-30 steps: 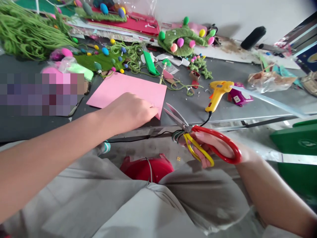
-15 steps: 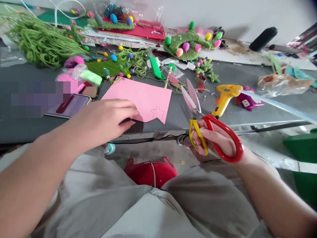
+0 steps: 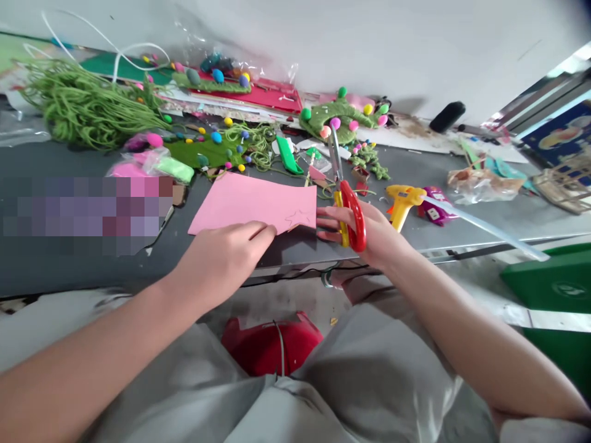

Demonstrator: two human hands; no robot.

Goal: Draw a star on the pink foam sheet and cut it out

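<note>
A pink sheet (image 3: 258, 200) with a star outline drawn near its right corner is held at the front edge of the table. My left hand (image 3: 235, 249) grips the sheet's lower edge, its thumb hidden beneath. Scissors (image 3: 354, 215) with one red and one yellow handle hang on my right hand (image 3: 376, 231), their blades pointing up and away. The right fingers reach out through the handles, their tips at the right edge of the sheet. Beyond the right hand lies a yellow glue gun (image 3: 404, 200) with a long clear glue stick in it.
Green yarn (image 3: 87, 111), a green felt piece (image 3: 207, 147) with pompoms and a green pompom wreath (image 3: 344, 120) line the back of the table. A purple packet (image 3: 436, 206) sits by the glue gun. A red stool (image 3: 272, 344) is below, a green bin (image 3: 549, 277) at right.
My right hand has moved left and up to the sheet's right edge, and the scissors have swung upright with their blades closer together. My left hand has shifted right along the sheet's lower edge.
</note>
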